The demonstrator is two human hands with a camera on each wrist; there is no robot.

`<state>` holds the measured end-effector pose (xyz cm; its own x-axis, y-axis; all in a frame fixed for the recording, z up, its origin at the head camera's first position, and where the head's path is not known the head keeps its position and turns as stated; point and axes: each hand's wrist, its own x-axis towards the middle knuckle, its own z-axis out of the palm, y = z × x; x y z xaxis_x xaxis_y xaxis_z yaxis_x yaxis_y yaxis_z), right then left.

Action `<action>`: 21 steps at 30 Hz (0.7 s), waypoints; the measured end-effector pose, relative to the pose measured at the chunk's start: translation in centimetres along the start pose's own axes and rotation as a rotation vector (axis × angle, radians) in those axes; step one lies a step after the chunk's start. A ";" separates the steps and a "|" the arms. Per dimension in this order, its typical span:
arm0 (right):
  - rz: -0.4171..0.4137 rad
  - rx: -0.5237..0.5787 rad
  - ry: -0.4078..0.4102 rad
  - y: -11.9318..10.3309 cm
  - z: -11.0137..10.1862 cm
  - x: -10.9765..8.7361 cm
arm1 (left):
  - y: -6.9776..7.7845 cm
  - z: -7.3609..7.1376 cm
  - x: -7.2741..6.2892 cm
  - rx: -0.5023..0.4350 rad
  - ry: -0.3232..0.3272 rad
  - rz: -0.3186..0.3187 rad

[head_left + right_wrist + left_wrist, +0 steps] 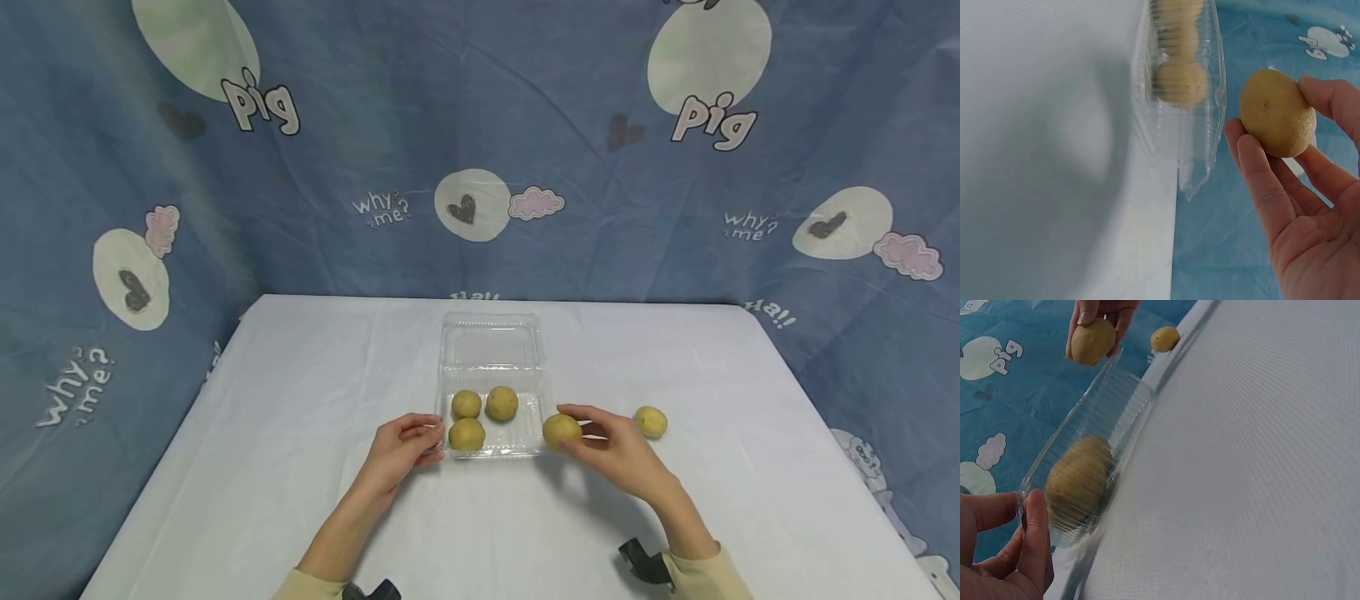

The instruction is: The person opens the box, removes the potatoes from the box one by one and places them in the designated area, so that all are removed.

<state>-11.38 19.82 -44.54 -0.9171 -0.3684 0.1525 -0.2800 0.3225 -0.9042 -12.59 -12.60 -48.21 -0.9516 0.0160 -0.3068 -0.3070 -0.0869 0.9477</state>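
Observation:
A clear plastic clamshell box lies on the table with its lid folded back. Three yellow potatoes sit inside it, toward the left and middle. With thumb and fingers my left hand pinches the box's left rim, seen closely in the left wrist view. My right hand holds a potato between thumb and fingertips, just off the box's right edge and raised above the table. Another potato lies on the cloth behind the right hand, outside the box.
A white cloth covers the table. Behind and at both sides hangs a blue printed curtain. Dark wrist devices sit near the sleeves at the front.

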 end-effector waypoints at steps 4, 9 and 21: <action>-0.006 0.002 0.016 0.2 -0.2 -0.4 | 0.1 0.0 0.0 0.000 -0.003 -0.001; 0.000 -0.006 0.029 0.4 -0.5 -0.9 | 0.2 0.0 -0.1 0.000 -0.007 -0.004; 0.035 -0.021 0.042 1.4 -0.8 -2.0 | 0.2 0.0 -0.1 0.003 -0.006 -0.009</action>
<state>-10.17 21.67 -45.81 -0.9375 -0.3194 0.1378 -0.2528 0.3535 -0.9006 -12.53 -12.60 -47.96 -0.9488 0.0226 -0.3151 -0.3159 -0.0833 0.9451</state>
